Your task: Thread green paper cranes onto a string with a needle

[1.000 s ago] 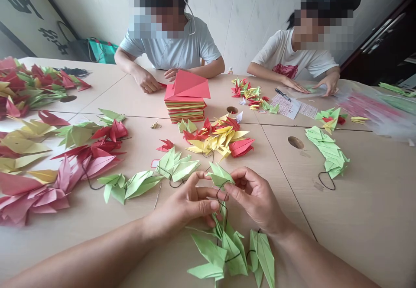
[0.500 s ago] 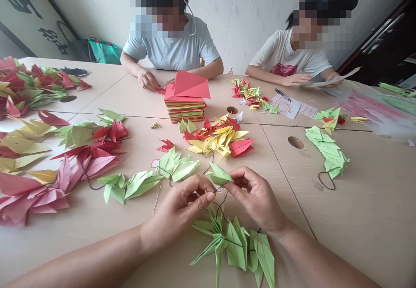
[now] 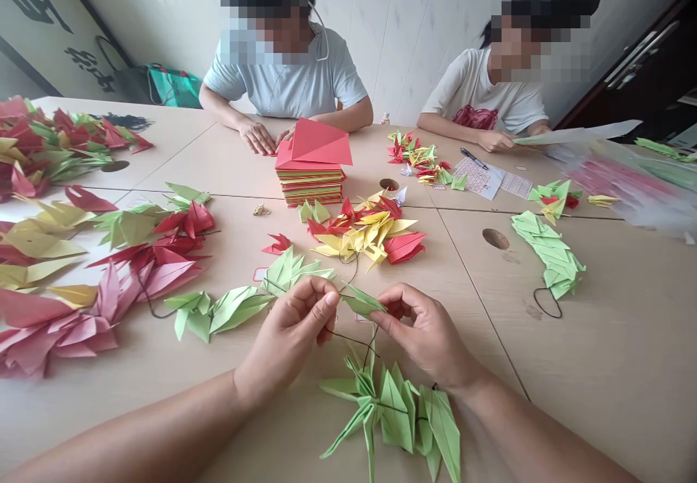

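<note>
My right hand (image 3: 430, 334) pinches a green folded paper crane (image 3: 361, 300) by its right end. My left hand (image 3: 297, 327), just left of the crane, is closed on a black cord (image 3: 351, 338). A thin dark line runs from its fingertips to the crane; whether this is cord or a needle I cannot tell. The cord hangs in a loop below the fingers and leads down to a string of green paper cranes (image 3: 397, 407) lying on the table between my forearms. More green cranes (image 3: 239, 307) on a cord lie left of my left hand.
Red and yellow cranes (image 3: 375, 232) lie beyond my hands, before a stack of coloured paper (image 3: 310, 178). Pink cranes (image 3: 98, 316) pile up at left. A green crane string (image 3: 547, 254) lies near a table hole (image 3: 495, 239). Two people sit opposite, one at a sheet (image 3: 582, 133).
My left hand has moved left, away from the crane, drawing the cord with it. The crane has tipped flatter in my right hand. The person at right has shifted the sheet.
</note>
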A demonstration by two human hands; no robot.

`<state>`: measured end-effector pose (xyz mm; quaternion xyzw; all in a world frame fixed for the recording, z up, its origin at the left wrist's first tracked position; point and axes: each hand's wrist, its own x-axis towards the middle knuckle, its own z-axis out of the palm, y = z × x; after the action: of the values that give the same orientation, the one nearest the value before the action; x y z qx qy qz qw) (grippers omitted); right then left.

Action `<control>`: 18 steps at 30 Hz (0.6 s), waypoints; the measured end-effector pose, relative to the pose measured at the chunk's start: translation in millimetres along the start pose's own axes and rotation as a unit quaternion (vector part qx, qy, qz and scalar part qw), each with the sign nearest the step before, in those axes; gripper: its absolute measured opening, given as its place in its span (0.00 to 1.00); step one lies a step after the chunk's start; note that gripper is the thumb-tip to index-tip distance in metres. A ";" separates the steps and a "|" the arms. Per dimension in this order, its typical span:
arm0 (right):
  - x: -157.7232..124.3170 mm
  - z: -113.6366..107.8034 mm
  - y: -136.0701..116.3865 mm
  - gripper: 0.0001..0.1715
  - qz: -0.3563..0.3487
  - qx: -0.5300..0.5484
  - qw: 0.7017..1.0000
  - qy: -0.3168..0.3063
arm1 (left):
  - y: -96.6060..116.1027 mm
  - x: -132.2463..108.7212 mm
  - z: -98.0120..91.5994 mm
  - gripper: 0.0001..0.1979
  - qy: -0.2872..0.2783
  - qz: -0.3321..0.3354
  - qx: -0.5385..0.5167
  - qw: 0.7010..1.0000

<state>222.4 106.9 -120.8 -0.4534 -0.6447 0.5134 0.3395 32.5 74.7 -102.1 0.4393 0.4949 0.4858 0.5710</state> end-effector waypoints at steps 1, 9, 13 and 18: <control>0.4 0.0 -0.6 0.09 0.006 0.019 1.000 0.003 | 0.1 0.2 0.1 0.15 0.004 -0.003 0.000 1.000; 6.4 -3.8 -2.3 0.13 0.075 0.251 0.965 0.023 | -5.8 -0.4 -3.0 0.13 -0.019 -0.005 0.009 1.000; 8.0 -6.4 -3.9 0.13 0.119 0.330 0.936 0.009 | -7.1 -0.2 -3.7 0.13 -0.013 -0.013 0.015 1.000; 9.1 -7.9 -2.9 0.13 0.158 0.386 0.909 -0.011 | -8.3 1.4 -2.8 0.12 0.002 -0.024 0.012 1.000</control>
<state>225.6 118.1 -116.3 -0.3772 -0.3201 0.7738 0.3956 30.8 75.0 -110.8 0.4334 0.5126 0.4668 0.5758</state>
